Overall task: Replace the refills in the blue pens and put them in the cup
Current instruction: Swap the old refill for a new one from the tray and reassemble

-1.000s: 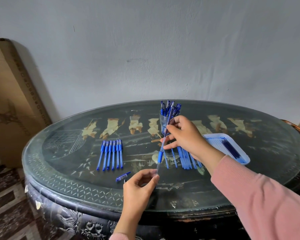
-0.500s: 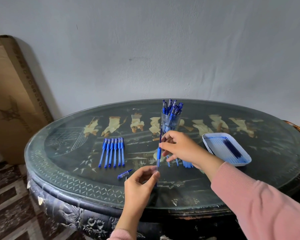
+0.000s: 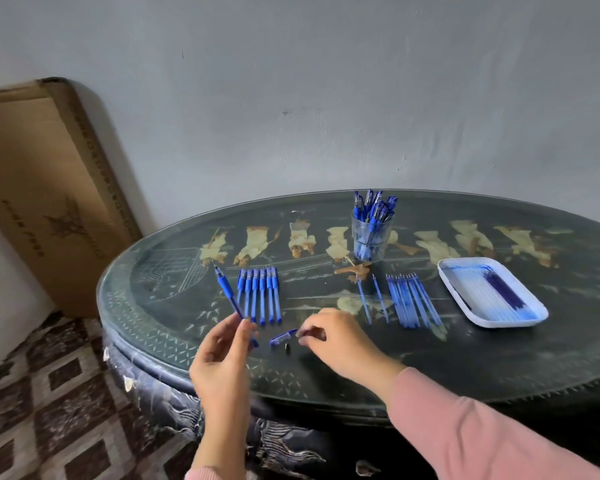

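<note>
My left hand point(image 3: 222, 355) pinches a blue pen point(image 3: 228, 294) by its lower end, tip pointing up and to the left. My right hand point(image 3: 340, 341) reaches down to a blue pen cap point(image 3: 283, 337) lying on the glass, fingertips curled at its right end; a small dark piece point(image 3: 287, 347) lies just below the cap. A row of several uncapped blue pens point(image 3: 260, 294) lies behind the hands. Loose blue refills point(image 3: 409, 299) lie in a row to the right. A clear cup point(image 3: 371, 237) holds several capped blue pens.
A white tray point(image 3: 459, 292) with refills sits at the right on the dark oval glass-topped table point(image 3: 499, 358). A flat cardboard box point(image 3: 42, 188) leans on the wall at the left. Patterned floor tiles point(image 3: 49, 410) show below.
The refill has gone into the pen, which my left hand now holds alone, swung to the left. My right hand let go and dropped to the cap near the table's front. The view shifted left.
</note>
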Motion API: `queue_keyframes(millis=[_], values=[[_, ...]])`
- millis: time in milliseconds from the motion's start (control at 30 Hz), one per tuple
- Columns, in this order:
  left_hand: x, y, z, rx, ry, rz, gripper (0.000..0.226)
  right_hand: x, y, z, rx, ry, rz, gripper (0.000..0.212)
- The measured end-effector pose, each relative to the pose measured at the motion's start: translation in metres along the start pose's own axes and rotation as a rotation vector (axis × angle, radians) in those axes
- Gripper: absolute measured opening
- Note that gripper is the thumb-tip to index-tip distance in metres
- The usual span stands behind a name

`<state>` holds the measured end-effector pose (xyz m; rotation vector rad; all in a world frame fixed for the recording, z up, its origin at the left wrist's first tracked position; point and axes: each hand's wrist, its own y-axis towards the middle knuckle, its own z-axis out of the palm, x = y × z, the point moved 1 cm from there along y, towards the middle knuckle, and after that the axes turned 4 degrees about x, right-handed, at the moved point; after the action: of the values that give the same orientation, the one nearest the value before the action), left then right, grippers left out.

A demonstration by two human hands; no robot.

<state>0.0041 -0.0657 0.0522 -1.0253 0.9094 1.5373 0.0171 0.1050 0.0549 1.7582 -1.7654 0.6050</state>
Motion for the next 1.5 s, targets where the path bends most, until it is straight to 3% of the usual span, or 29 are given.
queue_keyframes(millis=[167, 333, 467, 567, 633, 700, 933, 1100, 1300, 1500], values=[[0.003, 0.007, -0.018, 0.012, 0.075, -0.005, 0.013, 0.010, 0.008, 0.028, -0.055, -0.035, 0.073, 0.019], [0.006, 0.003, -0.018, 0.057, 0.142, 0.001, 0.014, 0.008, 0.010, 0.032, -0.064, -0.066, 0.091, 0.011], [0.014, -0.004, -0.006, 0.146, 0.207, 0.027, 0.014, 0.004, 0.007, 0.003, -0.178, 0.238, 0.170, 0.005], [0.021, -0.011, 0.013, 0.266, 0.291, 0.063, 0.017, 0.008, 0.001, -0.042, -0.271, 0.632, 0.193, 0.004], [0.025, -0.017, 0.026, 0.352, 0.353, 0.084, 0.019, 0.013, -0.005, -0.069, -0.289, 0.856, 0.172, 0.005], [0.029, -0.022, 0.036, 0.406, 0.397, 0.090, 0.019, 0.017, -0.009, -0.087, -0.262, 0.924, 0.145, 0.005], [0.040, -0.027, 0.048, 0.438, 0.460, 0.119, 0.020, 0.013, -0.019, -0.098, -0.117, 0.741, 0.137, 0.004], [0.042, -0.028, 0.047, 0.453, 0.477, 0.149, 0.023, 0.014, -0.018, -0.092, -0.136, 0.566, 0.100, 0.009], [0.041, -0.029, 0.045, 0.460, 0.487, 0.148, 0.021, 0.017, -0.016, -0.096, -0.220, 0.582, 0.071, 0.004], [0.039, -0.030, 0.045, 0.473, 0.493, 0.161, 0.021, 0.018, -0.013, -0.095, -0.158, 0.526, 0.089, 0.004]])
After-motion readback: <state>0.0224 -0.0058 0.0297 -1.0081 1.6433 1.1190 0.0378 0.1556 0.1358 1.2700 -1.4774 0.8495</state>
